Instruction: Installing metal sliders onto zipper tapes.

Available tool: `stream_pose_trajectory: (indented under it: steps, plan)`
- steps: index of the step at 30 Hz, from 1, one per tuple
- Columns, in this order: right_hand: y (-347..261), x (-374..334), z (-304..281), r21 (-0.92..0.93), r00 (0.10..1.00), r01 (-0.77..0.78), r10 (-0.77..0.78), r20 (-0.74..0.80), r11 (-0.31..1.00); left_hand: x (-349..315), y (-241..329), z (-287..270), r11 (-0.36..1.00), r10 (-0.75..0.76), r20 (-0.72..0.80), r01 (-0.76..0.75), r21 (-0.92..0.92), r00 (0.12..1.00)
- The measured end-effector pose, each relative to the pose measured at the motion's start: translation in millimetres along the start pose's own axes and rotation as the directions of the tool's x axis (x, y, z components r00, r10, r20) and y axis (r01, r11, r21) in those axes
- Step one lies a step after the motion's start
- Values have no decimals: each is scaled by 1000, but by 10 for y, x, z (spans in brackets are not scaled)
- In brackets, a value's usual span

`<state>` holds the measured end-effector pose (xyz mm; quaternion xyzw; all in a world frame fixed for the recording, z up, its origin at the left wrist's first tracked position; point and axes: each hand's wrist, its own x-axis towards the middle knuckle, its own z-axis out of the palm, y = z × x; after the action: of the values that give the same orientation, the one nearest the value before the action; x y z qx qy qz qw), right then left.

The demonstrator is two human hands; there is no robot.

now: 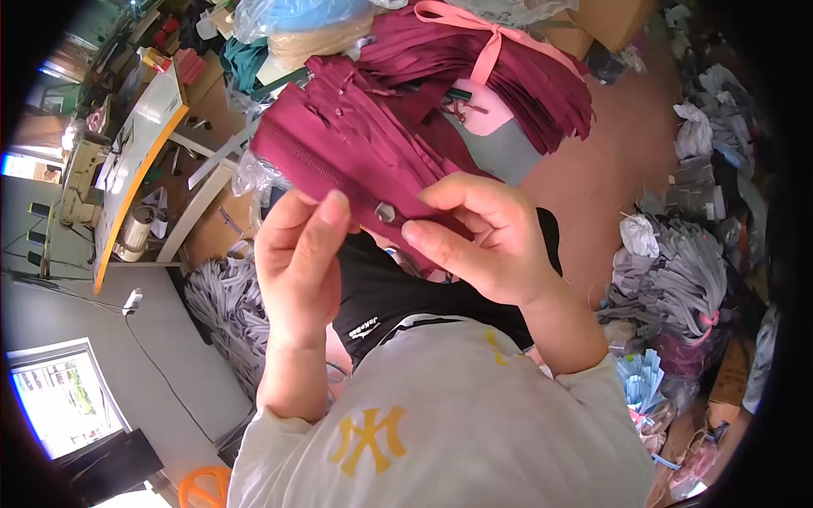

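A maroon zipper [313, 162] stretches between my hands, its dark teeth running toward a small shiny metal slider [385, 212]. On the slider's left, my left hand [298, 262] is closed, thumb pressed against the fingers at the zipper's near edge. My right hand [495, 241] pinches the maroon tape just right of the slider, between thumb and forefinger. More maroon zipper strips [406, 127] lie beyond, partly behind the held one. Farther back is a thick maroon bundle [542, 85] tied with a pink ribbon [487, 55].
At left stands a worktable [140, 161] with an orange edge. Grey strips [224, 305] are heaped by my left arm, and grey bundles [677, 271] lie on the floor at right. Cardboard boxes [614, 21] and plastic-wrapped rolls [313, 30] sit at the back.
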<state>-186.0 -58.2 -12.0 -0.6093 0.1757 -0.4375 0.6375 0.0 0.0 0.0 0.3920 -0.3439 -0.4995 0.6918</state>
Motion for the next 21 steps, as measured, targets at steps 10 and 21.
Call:
stream_pose_trajectory:
  steps: [10, 21]
  plan:
    - [-112, 6, 48, 84, 999, 7, -2, -54, 996, 3, -37, -10, 999, 23, 262, -33, 34, 965]
    - [-76, 1, 71, -2, 995, 78, -78, -55, 997, 6, -90, 40, 995, 95, 234, -90, -35, 968]
